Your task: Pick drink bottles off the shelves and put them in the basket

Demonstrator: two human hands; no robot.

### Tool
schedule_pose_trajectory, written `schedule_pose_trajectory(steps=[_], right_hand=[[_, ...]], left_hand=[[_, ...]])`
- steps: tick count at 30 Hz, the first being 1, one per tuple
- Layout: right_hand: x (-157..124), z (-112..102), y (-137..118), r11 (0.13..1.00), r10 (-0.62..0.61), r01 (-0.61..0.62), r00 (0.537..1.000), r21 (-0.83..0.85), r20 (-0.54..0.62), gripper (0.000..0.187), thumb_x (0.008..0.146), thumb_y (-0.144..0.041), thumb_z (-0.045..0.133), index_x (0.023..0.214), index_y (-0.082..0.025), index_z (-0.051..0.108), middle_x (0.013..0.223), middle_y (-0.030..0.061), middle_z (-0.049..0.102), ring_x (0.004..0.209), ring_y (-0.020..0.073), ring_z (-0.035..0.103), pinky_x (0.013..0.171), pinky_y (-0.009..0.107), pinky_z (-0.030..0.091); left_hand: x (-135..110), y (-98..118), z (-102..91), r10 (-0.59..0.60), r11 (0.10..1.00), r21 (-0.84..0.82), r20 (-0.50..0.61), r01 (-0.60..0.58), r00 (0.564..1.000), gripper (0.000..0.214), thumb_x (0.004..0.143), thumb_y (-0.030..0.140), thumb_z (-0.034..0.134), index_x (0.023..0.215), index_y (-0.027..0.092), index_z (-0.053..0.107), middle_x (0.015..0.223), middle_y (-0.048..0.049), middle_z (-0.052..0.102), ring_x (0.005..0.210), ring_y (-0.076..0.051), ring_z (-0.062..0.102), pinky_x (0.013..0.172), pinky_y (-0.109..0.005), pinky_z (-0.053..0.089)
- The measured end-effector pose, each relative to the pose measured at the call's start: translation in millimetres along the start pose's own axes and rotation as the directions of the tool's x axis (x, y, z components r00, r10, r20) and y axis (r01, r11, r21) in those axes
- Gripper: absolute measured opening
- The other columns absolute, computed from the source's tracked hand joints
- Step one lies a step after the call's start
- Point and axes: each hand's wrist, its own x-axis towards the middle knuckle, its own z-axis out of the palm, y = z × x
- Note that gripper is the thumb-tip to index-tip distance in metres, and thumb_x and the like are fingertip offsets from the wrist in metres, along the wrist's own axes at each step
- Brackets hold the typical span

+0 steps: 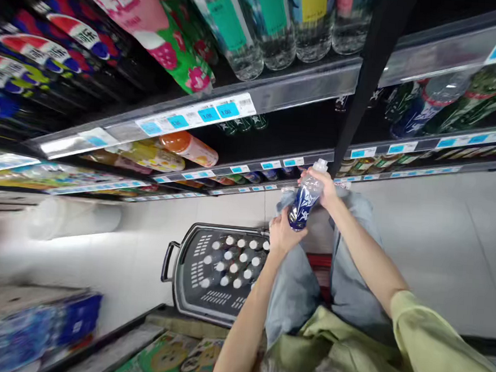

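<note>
Between my two hands is a clear plastic drink bottle [306,197] with a dark blue label and a white cap, tilted with its cap toward the shelves. My right hand [323,185] is closed around its upper part, near the neck. Lower down, the fingers of my left hand [284,233] grip the bottle's base. Just left of my left forearm stands a grey shopping basket [192,261] on the floor. Several upright bottles with white caps [234,268] are grouped inside it, some hidden by my arm.
Drink shelves [306,88] with price tags run across in front of me. Large pink bottles [128,13] and cola bottles [66,43] fill the upper left. A white cylindrical container [76,219] is on the left, and stacked packs [42,330] lie at lower left.
</note>
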Motion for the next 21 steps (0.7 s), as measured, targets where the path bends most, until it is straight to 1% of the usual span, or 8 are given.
schedule_pose_trajectory(steps=[3,7,9,10,13,17,19,21], right_hand=[[-5.2,-0.3,-4.6,0.999,0.031,-0.032,0.992,0.012,0.124,0.041,0.058,-0.039,0.099,0.077,-0.021,0.067,0.078,0.0007,0.074,0.071,0.0208,0.074,0.065,0.033,0.064],[-9.9,-1.7,-9.3,0.999,0.041,-0.040,0.958,-0.010,0.283,0.041,0.060,-0.039,0.098,0.077,-0.022,0.064,0.079,0.0002,0.073,0.075,0.0220,0.074,0.070,0.037,0.065],[-11.1,-1.8,-10.8,0.999,0.037,-0.030,0.948,-0.028,0.315,0.041,0.061,-0.039,0.097,0.075,-0.022,0.062,0.077,0.0006,0.072,0.074,0.0228,0.074,0.070,0.038,0.065],[-11.4,-1.5,-11.2,0.999,0.033,-0.025,0.950,-0.030,0.311,0.040,0.061,-0.039,0.096,0.074,-0.022,0.062,0.076,0.0006,0.072,0.073,0.0230,0.074,0.069,0.038,0.064],[-11.2,-0.1,-11.4,1.000,0.017,-0.014,0.968,-0.014,0.251,0.039,0.060,-0.036,0.095,0.070,-0.022,0.060,0.072,-0.0001,0.070,0.069,0.0221,0.072,0.067,0.039,0.065],[-7.1,-0.9,-8.5,1.000,0.025,-0.025,0.989,-0.002,0.146,0.037,0.057,-0.031,0.095,0.070,-0.021,0.061,0.071,0.0003,0.071,0.066,0.0215,0.072,0.062,0.037,0.064],[-3.4,-2.4,-5.8,0.999,0.035,-0.035,0.998,0.007,0.045,0.036,0.055,-0.027,0.094,0.072,-0.021,0.063,0.071,0.0009,0.072,0.065,0.0212,0.072,0.058,0.034,0.063],[1.0,-3.8,-2.7,0.999,0.051,-0.049,0.994,0.022,-0.094,0.033,0.056,-0.024,0.092,0.074,-0.020,0.065,0.070,0.0013,0.073,0.064,0.0204,0.073,0.053,0.030,0.061]], left_hand=[[-2.5,-6.7,-2.8,0.004,1.000,-0.017,0.038,-0.003,0.999,0.079,0.072,0.048,0.083,0.140,0.017,0.056,0.107,-0.0112,0.079,0.104,-0.033,0.076,0.099,-0.045,0.058],[-3.6,-14.9,-5.5,0.036,0.999,-0.032,0.075,-0.034,0.997,0.074,0.068,0.049,0.087,0.131,0.021,0.060,0.104,-0.0086,0.079,0.104,-0.032,0.076,0.096,-0.043,0.059],[-3.6,-16.5,-6.5,0.053,0.998,-0.029,0.084,-0.050,0.995,0.075,0.067,0.049,0.088,0.131,0.022,0.060,0.105,-0.0081,0.079,0.104,-0.031,0.076,0.094,-0.042,0.060],[-3.6,-16.2,-6.9,0.057,0.998,-0.025,0.089,-0.055,0.994,0.075,0.066,0.049,0.088,0.131,0.023,0.060,0.105,-0.0080,0.078,0.104,-0.031,0.076,0.094,-0.041,0.059],[-3.6,-9.7,-7.8,0.041,0.999,0.011,0.084,-0.042,0.996,0.074,0.067,0.050,0.088,0.130,0.022,0.062,0.106,-0.0089,0.078,0.105,-0.032,0.076,0.096,-0.042,0.058],[-2.8,3.9,-7.0,0.001,0.997,0.079,0.069,-0.006,0.998,0.063,0.070,0.051,0.086,0.120,0.018,0.065,0.105,-0.0123,0.078,0.104,-0.033,0.075,0.099,-0.044,0.055],[-1.7,7.8,-6.1,-0.007,0.996,0.090,0.064,0.001,0.998,0.062,0.073,0.051,0.084,0.121,0.017,0.064,0.106,-0.0136,0.079,0.104,-0.033,0.076,0.101,-0.044,0.054],[-0.5,9.0,-5.2,-0.025,0.996,0.086,0.051,0.020,0.998,0.065,0.075,0.050,0.083,0.126,0.016,0.063,0.110,-0.0144,0.079,0.106,-0.033,0.076,0.102,-0.044,0.054]])
